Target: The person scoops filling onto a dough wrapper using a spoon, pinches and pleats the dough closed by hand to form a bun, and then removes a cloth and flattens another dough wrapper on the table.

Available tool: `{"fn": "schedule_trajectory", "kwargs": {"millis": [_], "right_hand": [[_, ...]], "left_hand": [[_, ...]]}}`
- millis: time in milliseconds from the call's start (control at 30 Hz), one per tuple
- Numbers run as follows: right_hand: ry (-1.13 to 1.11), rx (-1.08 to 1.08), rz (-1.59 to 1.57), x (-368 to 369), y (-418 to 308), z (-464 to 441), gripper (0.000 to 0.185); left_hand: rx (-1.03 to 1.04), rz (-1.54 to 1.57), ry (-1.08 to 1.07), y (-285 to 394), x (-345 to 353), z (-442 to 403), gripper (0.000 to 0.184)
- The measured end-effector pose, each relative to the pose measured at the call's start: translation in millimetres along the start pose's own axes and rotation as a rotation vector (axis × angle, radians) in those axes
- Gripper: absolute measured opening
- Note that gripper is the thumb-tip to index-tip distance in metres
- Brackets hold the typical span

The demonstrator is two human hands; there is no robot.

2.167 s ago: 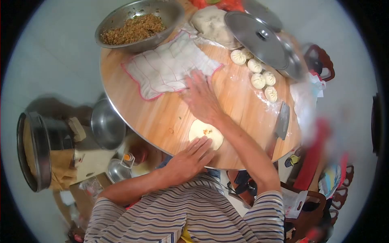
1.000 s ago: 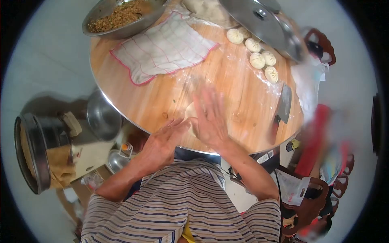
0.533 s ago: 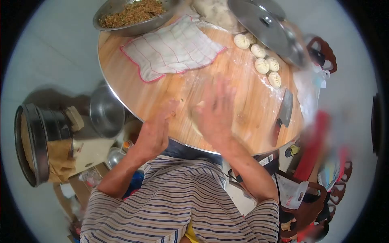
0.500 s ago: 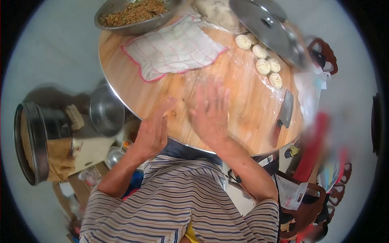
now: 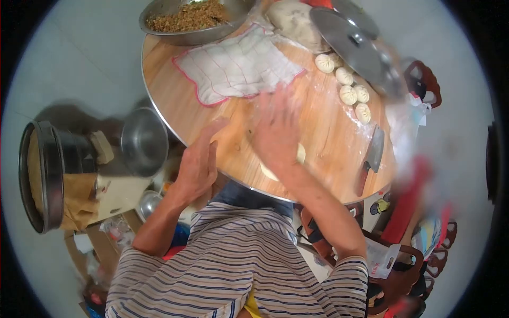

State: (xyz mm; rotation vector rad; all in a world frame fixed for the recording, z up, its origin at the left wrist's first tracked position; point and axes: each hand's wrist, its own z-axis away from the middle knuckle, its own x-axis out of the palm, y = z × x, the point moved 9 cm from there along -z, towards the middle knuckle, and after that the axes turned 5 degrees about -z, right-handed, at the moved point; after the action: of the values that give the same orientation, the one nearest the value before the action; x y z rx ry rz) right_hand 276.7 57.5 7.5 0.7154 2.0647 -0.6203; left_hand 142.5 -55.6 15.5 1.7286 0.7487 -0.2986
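Observation:
My right hand [image 5: 277, 135] lies flat, palm down, over a round piece of dough [image 5: 301, 153] near the front edge of the table. Only the pale rim of the dough shows on either side of the hand, and its fingers are blurred by motion. At the table's left front edge is my left hand [image 5: 198, 165], fingers stretched out and holding nothing. Ahead of both hands a white cloth with pink edging [image 5: 238, 66] is spread on the wood. Several pleated buns [image 5: 348, 95] sit to the right on floured wood.
A metal bowl of minced filling [image 5: 185, 33] stands at the far left of the round wooden table [image 5: 323, 148]. A large dough mass [image 5: 297, 24] and metal lid [image 5: 355, 40] are at the back. A cleaver [image 5: 375, 148] lies right. Left, below, are a steamer [image 5: 45, 177] and basin [image 5: 144, 142].
The dough's rim now shows beside my right hand, which is still flat and blurred. My left hand has barely moved. The whole view has shifted slightly.

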Motion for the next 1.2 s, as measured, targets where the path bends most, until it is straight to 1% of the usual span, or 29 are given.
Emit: {"fn": "schedule_trajectory", "kwargs": {"millis": [67,100,167,200,233,267,300,367,400,433,467,500,533,567,600,633,667,733,800,867,933,967,1033,1067,1133,1167,1200], "right_hand": [[-0.126,-0.089,0.046,36,-12,19,0.068],[-0.066,-0.038,0.015,28,-13,14,0.065],[-0.106,-0.027,-0.017,32,-19,19,0.066],[-0.111,-0.034,-0.027,29,-18,13,0.067],[-0.087,-0.042,-0.012,25,-15,10,0.067],[-0.108,-0.013,-0.054,28,-10,11,0.068],[-0.137,0.018,-0.101,32,-7,12,0.068],[-0.06,0.297,-0.53,17,47,-15,0.067],[0.098,0.317,-0.505,-22,70,-26,0.065],[0.261,0.338,-0.478,-58,89,-27,0.064],[0.267,0.342,-0.476,-66,102,-22,0.064],[0.203,0.425,-0.373,-69,120,-15,0.063],[0.138,0.504,-0.265,-70,134,-7,0.063],[0.143,0.502,-0.251,-68,135,3,0.063],[0.071,0.493,-0.165,-54,130,19,0.064],[-0.004,0.487,-0.082,-40,126,34,0.066],[-0.009,0.495,-0.078,-30,123,47,0.066],[-0.099,0.343,0.127,-14,101,59,0.069],[-0.092,0.345,0.097,-15,99,67,0.071],[-0.075,0.338,0.058,-17,96,71,0.073],[-0.124,0.409,-0.066,-11,111,70,0.077],[-0.12,0.4,-0.062,-13,119,67,0.077],[0.13,0.562,-0.312,-32,139,72,0.079],[0.119,0.578,-0.319,-29,135,80,0.079],[-0.054,0.33,0.116,-25,104,74,0.077],[-0.051,0.339,0.122,-28,103,79,0.077],[-0.106,0.328,0.059,-25,101,82,0.077]], "left_hand": [[0.006,-0.033,0.044,-5,-6,1,0.047],[-0.008,-0.03,0.039,-6,-5,1,0.047],[-0.107,0.013,-0.008,-9,-3,1,0.047],[-0.086,0.013,-0.005,-8,-1,-1,0.047],[-0.004,-0.007,0.012,-5,2,-1,0.047],[0.07,-0.031,0.03,-2,3,-1,0.047],[0.081,-0.033,0.04,0,1,-1,0.047],[0.055,-0.021,-0.016,-1,7,0,0.047],[0.042,-0.019,-0.022,-1,10,6,0.047],[0.038,-0.075,-0.081,-1,17,12,0.05],[0.048,-0.132,-0.136,1,23,13,0.053],[0.062,-0.126,-0.138,4,29,13,0.053],[0.138,-0.147,-0.196,12,43,16,0.056],[0.209,-0.168,-0.254,19,56,17,0.06],[0.214,-0.158,-0.255,22,62,14,0.06],[0.301,-0.23,-0.321,30,75,15,0.064],[0.387,-0.306,-0.389,37,87,19,0.069],[0.403,-0.302,-0.411,35,98,20,0.071],[0.42,-0.294,-0.426,33,109,21,0.074],[0.462,-0.386,-0.411,31,109,25,0.078],[0.465,-0.392,-0.434,34,108,22,0.079],[0.447,-0.393,-0.46,32,109,21,0.08],[0.453,-0.388,-0.436,34,108,19,0.08],[0.468,-0.385,-0.431,36,107,23,0.081],[0.457,-0.396,-0.46,40,107,24,0.081],[0.44,-0.405,-0.466,42,108,22,0.082],[0.441,-0.404,-0.459,43,109,22,0.082]]}}
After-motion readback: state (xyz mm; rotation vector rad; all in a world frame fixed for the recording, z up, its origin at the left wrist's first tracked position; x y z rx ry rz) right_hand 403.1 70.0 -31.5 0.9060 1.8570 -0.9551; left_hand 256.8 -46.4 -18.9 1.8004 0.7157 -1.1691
